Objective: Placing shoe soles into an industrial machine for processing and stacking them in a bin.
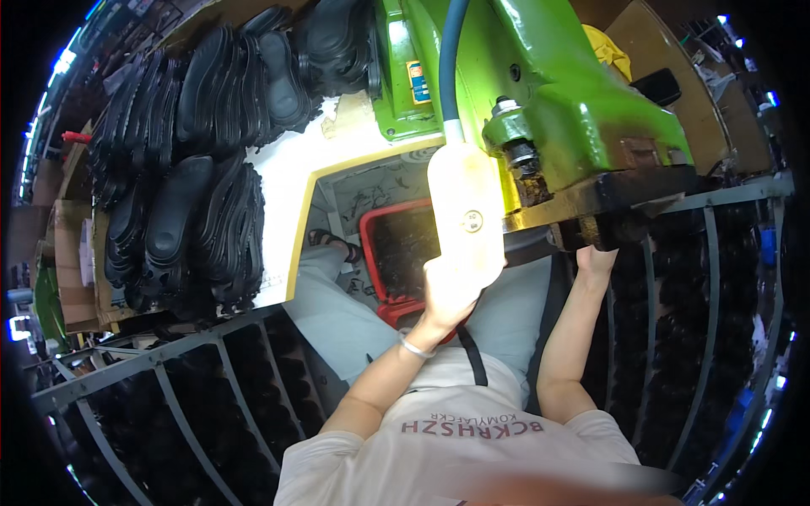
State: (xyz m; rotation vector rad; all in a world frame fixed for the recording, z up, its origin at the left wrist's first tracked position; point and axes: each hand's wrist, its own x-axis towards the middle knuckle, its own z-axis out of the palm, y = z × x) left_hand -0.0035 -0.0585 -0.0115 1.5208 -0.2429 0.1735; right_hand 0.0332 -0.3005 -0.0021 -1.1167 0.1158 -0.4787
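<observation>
My left hand (450, 291) is closed below the glowing lamp head (464, 190), which hides part of its fingers; glare washes out the rest. My right hand (596, 260) is raised, curled in under the dark front edge of the green machine (591, 126), with its fingertips hidden. Between the two hands shows a dark curved piece (531, 247) below the machine's arm. Whether either hand grips it is hard to see. Stacks of black shoe soles (177, 207) lie on the white tabletop (283, 181) to the left.
A red bin (369, 253) with dark contents stands below the table cutout, between my legs. Metal racks (160, 371) filled with dark items flank me on both sides. A blue hose (451, 63) runs down to the lamp. Cardboard (658, 42) and yellow cloth (607, 49) are behind the machine.
</observation>
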